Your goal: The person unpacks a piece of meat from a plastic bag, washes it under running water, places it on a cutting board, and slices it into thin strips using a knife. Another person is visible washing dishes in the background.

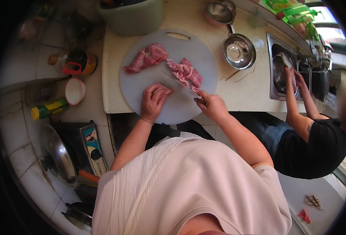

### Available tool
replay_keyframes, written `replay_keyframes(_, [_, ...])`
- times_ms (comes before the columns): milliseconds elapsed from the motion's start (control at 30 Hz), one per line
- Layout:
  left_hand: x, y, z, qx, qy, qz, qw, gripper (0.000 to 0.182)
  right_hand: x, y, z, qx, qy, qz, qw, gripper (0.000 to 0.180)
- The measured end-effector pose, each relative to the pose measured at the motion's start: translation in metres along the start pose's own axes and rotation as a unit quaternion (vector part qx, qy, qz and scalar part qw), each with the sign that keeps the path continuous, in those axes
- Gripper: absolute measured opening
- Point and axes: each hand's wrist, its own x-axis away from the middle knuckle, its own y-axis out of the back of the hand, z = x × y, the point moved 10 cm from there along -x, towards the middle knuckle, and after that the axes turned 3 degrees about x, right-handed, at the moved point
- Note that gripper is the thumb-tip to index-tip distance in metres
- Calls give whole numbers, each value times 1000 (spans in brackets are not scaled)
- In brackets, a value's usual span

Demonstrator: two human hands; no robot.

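Note:
A round white plastic cutting board lies before me, its front rim reaching past the counter edge. My left hand holds a small piece of raw meat down on the board with bent fingers. In my right hand is the handle of a kitchen knife, mostly hidden by the fingers. The blade points up and left, between the held piece and a heap of sliced raw meat. A larger uncut chunk of raw meat rests at the board's upper left.
Steel bowls stand right of the board, and a pale green bin behind it. At left are a sauce bottle, a white cup and a gas stove. Another person's hands are in the sink at right.

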Motion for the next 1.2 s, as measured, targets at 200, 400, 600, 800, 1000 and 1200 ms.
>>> replay_keyframes(200, [1,1,-1,-15,-8,-11,1000,27,26,-8,22,49,38,42,997,19])
replay_keyframes(400, [4,-3,9,7,11,-2,1000,26,-26,-27,54,60,77,22,995,18])
replay_keyframes(600, [8,-5,12,-14,24,-4,1000,23,-41,-36,69,37,108,-26,993,19])
replay_keyframes(800, [2,0,5,8,14,-4,1000,26,-1,-16,-15,-20,-36,42,998,23])
replay_keyframes(1000, [3,7,-5,-18,-8,1,1000,28,18,-4,10,-4,15,27,1000,23])
replay_keyframes(1200, [5,6,2,-23,2,-16,1000,28,22,-14,32,52,49,28,997,20])
